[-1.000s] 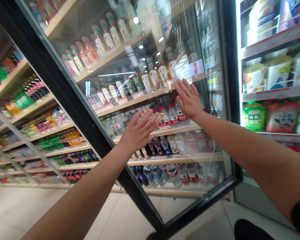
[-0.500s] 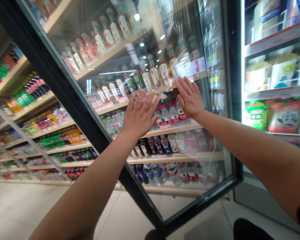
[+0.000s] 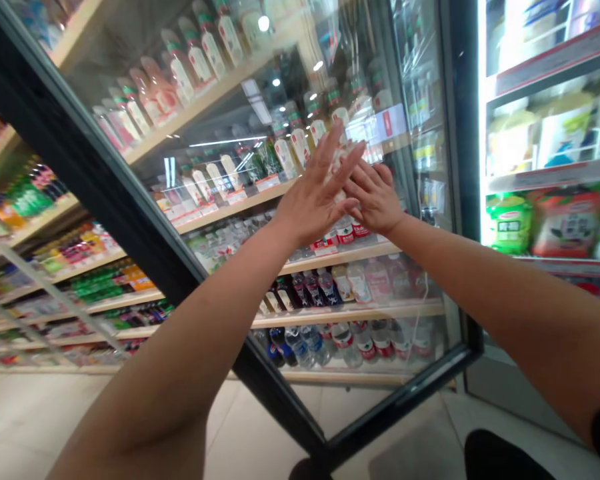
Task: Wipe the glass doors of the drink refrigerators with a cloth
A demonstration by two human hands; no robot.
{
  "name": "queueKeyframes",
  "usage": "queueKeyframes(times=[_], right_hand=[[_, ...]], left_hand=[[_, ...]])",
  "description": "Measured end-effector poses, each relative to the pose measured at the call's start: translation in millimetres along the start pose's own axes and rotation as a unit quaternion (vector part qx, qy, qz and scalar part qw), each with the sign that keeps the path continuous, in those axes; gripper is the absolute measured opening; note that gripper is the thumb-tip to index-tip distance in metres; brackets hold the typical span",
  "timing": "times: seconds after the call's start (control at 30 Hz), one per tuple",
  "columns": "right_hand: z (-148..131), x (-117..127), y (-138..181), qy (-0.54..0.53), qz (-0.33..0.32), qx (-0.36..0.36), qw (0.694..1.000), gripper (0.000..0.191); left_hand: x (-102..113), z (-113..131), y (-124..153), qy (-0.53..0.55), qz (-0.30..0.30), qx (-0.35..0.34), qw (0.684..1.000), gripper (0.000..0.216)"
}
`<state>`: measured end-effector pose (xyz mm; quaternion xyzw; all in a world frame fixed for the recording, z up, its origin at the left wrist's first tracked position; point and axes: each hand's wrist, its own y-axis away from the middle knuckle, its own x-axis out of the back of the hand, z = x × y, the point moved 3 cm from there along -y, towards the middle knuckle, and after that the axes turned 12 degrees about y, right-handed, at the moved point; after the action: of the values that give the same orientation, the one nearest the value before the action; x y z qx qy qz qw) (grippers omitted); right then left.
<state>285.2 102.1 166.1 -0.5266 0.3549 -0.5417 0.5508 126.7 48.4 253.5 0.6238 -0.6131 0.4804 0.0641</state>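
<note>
A tilted black-framed glass door (image 3: 50, 127) stands open in front of me. My left hand (image 3: 313, 193) lies against its pane with the fingers spread. Under those fingers is a crumpled white cloth (image 3: 339, 163), mostly covered; whether it is fabric or tissue I cannot tell. Close beside it on the right, my right hand (image 3: 377, 197) rests flat on the glass, fingers stretched out and nothing visible in them. The left fingertips reach up to the right hand and partly overlap it in view.
Behind the glass, wooden shelves (image 3: 220, 217) carry rows of bottles. At right is a lit cooler (image 3: 555, 173) with drink jugs and pouches. More drink shelves (image 3: 100, 260) run along the left. Pale floor tiles (image 3: 260, 427) lie below the door's lower corner.
My left hand has slid right and upward across the glass with the white cloth, up to my right hand. The right hand has stayed nearly in place. The view has shifted slightly.
</note>
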Motion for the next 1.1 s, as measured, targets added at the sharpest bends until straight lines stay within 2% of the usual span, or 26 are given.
queueKeyframes(times=[0.07, 0.17, 0.27, 0.4, 0.53, 0.63, 0.73, 0.8, 0.87, 0.97, 1.03, 1.1], right_hand=[[0.7, -0.2, -0.7, 0.002, -0.004, -0.01, 1.0, 0.059], [1.6, -1.1, -1.4, 0.001, -0.009, -0.018, 1.0, 0.054], [0.1, 2.6, -1.4, -0.006, -0.018, -0.011, 1.0, 0.052], [-13.9, 18.1, -6.9, -0.015, -0.031, -0.007, 0.999, 0.053], [-45.7, 30.5, -27.3, -0.027, -0.015, -0.084, 0.996, 0.058], [-74.3, 32.2, -46.5, -0.039, -0.009, -0.104, 0.994, 0.062], [-85.1, 32.4, -64.6, -0.042, -0.012, -0.075, 0.996, 0.056], [-73.9, 31.7, -77.3, -0.044, -0.004, -0.044, 0.998, 0.055], [-49.2, 29.0, -89.5, -0.038, 0.01, -0.031, 0.999, 0.054], [-7.5, 23.6, -97.6, -0.004, 0.048, -0.089, 0.995, 0.053], [1.8, 21.4, -93.4, 0.015, 0.051, -0.075, 0.996, 0.058], [-6.8, 21.3, -85.5, 0.003, 0.032, -0.011, 0.999, 0.061]], left_hand=[[11.9, -15.7, 9.6, -0.009, 0.012, 0.015, 1.0, 0.065], [29.1, -42.8, 27.2, -0.043, 0.071, 0.103, 0.991, 0.061], [32.4, -57.8, 39.6, -0.071, 0.106, 0.182, 0.975, 0.062], [26.3, -58.1, 43.2, -0.06, 0.123, 0.171, 0.976, 0.061], [24.8, -57.4, 41.6, -0.049, 0.128, 0.134, 0.981, 0.068], [24.3, -60.5, 39.9, -0.04, 0.12, 0.155, 0.98, 0.073], [26.2, -60.1, 39.9, -0.014, 0.122, 0.186, 0.975, 0.068], [29.2, -55.8, 40.9, 0.033, 0.127, 0.174, 0.976, 0.066], [32.2, -51.0, 42.1, 0.097, 0.129, 0.161, 0.974, 0.068], [33.7, -46.8, 42.9, 0.178, 0.121, 0.153, 0.965, 0.071], [33.2, -46.3, 42.5, 0.196, 0.121, 0.147, 0.962, 0.072], [32.9, -47.5, 42.1, 0.177, 0.134, 0.15, 0.963, 0.069]])
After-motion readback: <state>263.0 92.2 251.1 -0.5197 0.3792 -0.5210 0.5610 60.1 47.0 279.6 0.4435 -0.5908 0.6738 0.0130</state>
